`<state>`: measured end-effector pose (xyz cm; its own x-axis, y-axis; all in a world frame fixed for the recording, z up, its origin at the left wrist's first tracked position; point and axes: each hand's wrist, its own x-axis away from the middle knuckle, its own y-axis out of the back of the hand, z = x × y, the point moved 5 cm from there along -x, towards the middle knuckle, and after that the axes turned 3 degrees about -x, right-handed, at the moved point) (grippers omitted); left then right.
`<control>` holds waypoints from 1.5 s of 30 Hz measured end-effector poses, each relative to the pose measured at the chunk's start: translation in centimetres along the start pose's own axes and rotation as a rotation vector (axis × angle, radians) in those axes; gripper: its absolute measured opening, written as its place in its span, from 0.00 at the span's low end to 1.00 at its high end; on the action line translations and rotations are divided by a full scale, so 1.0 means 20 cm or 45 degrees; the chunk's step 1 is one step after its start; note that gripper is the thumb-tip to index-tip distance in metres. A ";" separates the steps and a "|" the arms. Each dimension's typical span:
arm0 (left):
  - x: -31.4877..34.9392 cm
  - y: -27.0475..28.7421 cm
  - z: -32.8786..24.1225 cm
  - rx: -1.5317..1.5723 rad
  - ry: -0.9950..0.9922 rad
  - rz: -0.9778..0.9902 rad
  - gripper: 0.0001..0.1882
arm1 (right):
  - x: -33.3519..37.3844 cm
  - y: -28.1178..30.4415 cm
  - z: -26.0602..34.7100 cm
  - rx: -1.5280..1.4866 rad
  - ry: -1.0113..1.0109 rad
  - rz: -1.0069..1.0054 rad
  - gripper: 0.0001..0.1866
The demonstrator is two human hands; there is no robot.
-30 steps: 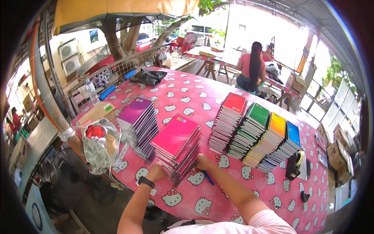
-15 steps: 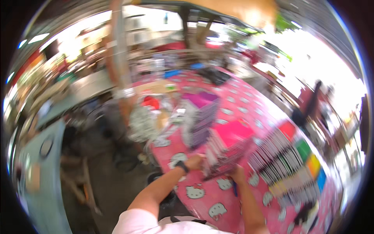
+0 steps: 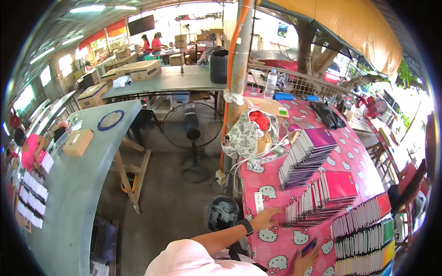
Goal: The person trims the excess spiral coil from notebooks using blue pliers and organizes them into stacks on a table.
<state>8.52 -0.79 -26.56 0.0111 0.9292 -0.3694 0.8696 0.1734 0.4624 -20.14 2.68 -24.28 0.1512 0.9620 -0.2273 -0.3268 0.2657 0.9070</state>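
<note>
On a pink cartoon-patterned tablecloth [image 3: 299, 236] lies a slanted stack of pink-covered spiral notebooks [image 3: 317, 198]. My left hand [image 3: 264, 219] is just left of the stack's lower end, fingers stretched out and holding nothing. My right hand [image 3: 306, 261] is below the stack, near the table's front, closed on a small dark-blue object [image 3: 309, 247] whose kind I cannot make out. Beyond the pink stack is a slanted stack of purple-covered notebooks [image 3: 306, 154]. To the right lie rows of notebooks [image 3: 361, 232] with red, green and yellow covers.
A patterned cloth bag [image 3: 248, 133], a cardboard piece [image 3: 265, 106], a water bottle [image 3: 270, 84] and a black plastic bag [image 3: 328, 115] are farther up the table. Left of it stand a post [image 3: 239, 60], a fan [image 3: 192, 133] and a grey-green table [image 3: 85, 152]. Other people work at the far left.
My view has swung left. Both hands were on the pink notebooks and have let go; my right hand is now lower, closed on the dark-blue object.
</note>
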 end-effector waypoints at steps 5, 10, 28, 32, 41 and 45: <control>0.01 0.03 0.02 -0.018 -0.065 -0.024 0.24 | 0.03 0.01 -0.18 0.156 0.187 0.000 0.51; 0.00 0.05 0.08 0.346 0.155 0.028 0.18 | 0.04 0.18 -0.10 -0.677 -0.222 0.511 0.33; -0.42 0.45 -1.05 -0.263 -0.387 -0.157 0.27 | -0.20 0.65 0.58 -1.075 0.240 -0.005 0.19; -0.48 0.41 -1.12 -0.436 -0.396 -0.177 0.17 | -0.25 0.68 0.65 -0.893 0.419 -0.228 0.22; -0.50 0.44 -1.07 -0.226 -0.103 0.017 0.10 | -0.28 0.73 0.71 -0.642 0.559 -0.387 0.26; -0.51 0.44 -1.08 -0.263 -0.111 0.030 0.10 | -0.27 0.76 0.73 -0.540 0.555 -0.409 0.24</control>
<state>5.43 -1.66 -1.34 0.0807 0.9038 -0.4202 0.7489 0.2232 0.6240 -12.32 0.58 -4.01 -0.0586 0.7451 -0.6644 -0.6790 0.4581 0.5737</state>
